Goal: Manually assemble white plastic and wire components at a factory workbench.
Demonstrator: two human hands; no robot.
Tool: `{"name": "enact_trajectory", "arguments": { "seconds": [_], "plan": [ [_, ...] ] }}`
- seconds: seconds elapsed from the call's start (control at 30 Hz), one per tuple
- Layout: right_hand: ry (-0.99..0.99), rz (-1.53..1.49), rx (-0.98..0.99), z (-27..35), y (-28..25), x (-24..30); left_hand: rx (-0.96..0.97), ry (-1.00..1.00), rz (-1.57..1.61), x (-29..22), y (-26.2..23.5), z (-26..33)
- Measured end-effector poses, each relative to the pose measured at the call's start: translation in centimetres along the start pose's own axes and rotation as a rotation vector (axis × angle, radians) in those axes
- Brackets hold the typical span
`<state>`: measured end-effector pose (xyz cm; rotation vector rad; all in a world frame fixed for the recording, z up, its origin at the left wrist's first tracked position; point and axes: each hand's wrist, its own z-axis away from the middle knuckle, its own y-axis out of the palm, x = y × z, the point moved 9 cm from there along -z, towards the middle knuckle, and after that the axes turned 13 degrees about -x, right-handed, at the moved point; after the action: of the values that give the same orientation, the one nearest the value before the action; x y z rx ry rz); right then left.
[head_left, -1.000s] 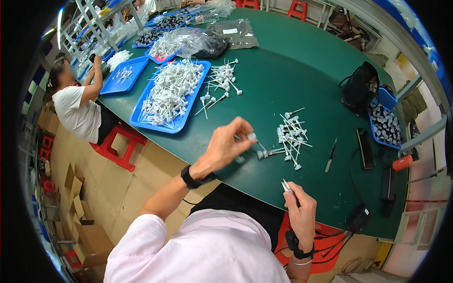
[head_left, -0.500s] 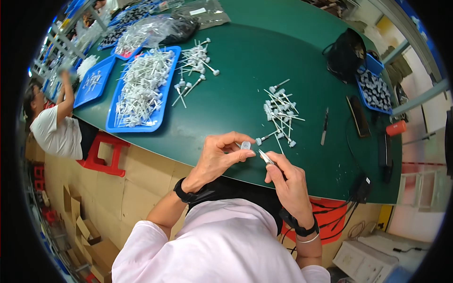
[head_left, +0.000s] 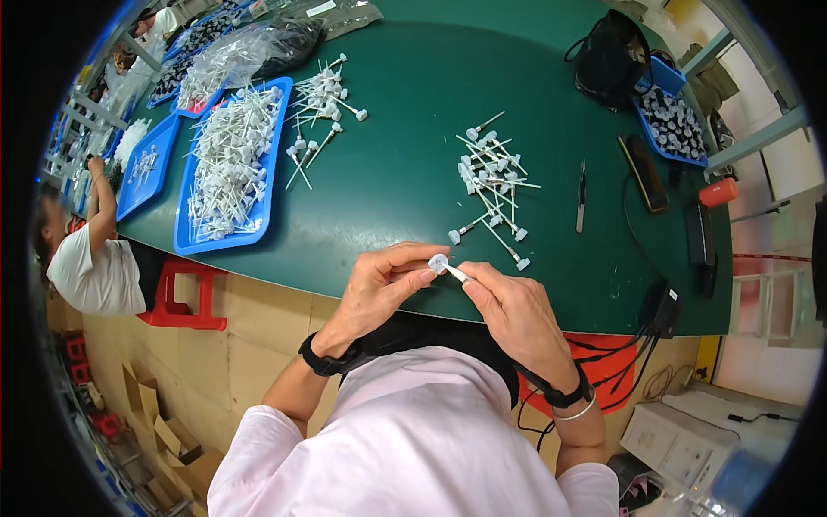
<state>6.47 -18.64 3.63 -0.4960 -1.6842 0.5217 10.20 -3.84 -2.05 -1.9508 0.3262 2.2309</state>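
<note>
A small white plastic cap (head_left: 438, 263) is pinched between the thumb and fingertips of my left hand (head_left: 376, 283), just above the table's front edge. My right hand (head_left: 522, 315) is closed on slim pale tweezers (head_left: 455, 273); their tip touches the face of the cap. My fingers cover the rest of the tweezers. Beyond my hands lies a loose pile of white caps with thin stems (head_left: 495, 177). A few of these pieces lie at the near side of the pile.
Blue trays (head_left: 269, 202) of stemmed white pieces stand at the left, beside a smaller heap (head_left: 324, 93). Dark tweezers (head_left: 581, 196), a phone (head_left: 642, 172), a black bag (head_left: 610, 60) and a tray of dark-and-clear parts (head_left: 674, 125) are at the right. A co-worker (head_left: 99, 267) sits at the far left.
The tweezers in my right hand have come from beside the cap onto its face. My left hand has turned the cap's face up. The whole view has shifted slightly.
</note>
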Motion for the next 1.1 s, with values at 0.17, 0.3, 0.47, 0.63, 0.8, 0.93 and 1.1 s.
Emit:
{"name": "enact_trajectory", "arguments": {
  "seconds": [0.17, 0.3, 0.47, 0.63, 0.8, 0.93, 1.1],
  "plan": [
    [0.086, -0.172, 0.089, 0.4, 0.9, -0.6, -0.051, -0.01, 0.004, 0.4, -0.2, 0.2],
    [0.172, -0.253, 0.208, 0.4, 2.1, -1.1, -0.065, -0.001, 0.057, 0.6, -0.2, 0.3],
    [0.26, -0.353, 0.243, 0.6, 2.5, -1.7, -0.074, 0.009, 0.031, 0.7, -0.3, 0.3],
    [0.28, -0.393, 0.251, 0.6, 2.7, -2.1, -0.077, 0.046, 0.012, 0.5, -0.2, 0.4],
    [0.276, -0.383, 0.242, 0.6, 2.7, -2.0, -0.084, 0.064, 0.002, 0.5, -0.3, 0.4],
    [0.286, -0.375, 0.246, 0.7, 2.7, -2.2, -0.083, 0.063, -0.011, 0.5, -0.2, 0.4],
    [0.29, -0.382, 0.242, 0.7, 2.7, -2.2, -0.082, 0.063, -0.013, 0.4, -0.1, 0.4]
  ]
}}
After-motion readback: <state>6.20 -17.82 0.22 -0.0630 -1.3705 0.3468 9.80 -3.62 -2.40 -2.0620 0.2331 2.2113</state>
